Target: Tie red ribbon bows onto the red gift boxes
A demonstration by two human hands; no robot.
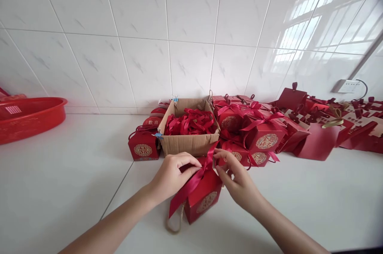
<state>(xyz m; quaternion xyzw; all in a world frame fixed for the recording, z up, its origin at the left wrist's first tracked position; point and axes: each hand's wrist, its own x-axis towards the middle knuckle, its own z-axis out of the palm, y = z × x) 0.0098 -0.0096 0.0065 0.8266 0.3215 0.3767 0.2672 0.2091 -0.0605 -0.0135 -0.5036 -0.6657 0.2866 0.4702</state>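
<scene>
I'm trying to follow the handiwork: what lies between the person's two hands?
In the head view, a red ribbon lies between the left hand and the right hand, with a red gift box beneath it.

Over left now, to a red basin near the back edge of the bench; up to glossy white tiles, then right, to a window reflection and wall socket.
</scene>
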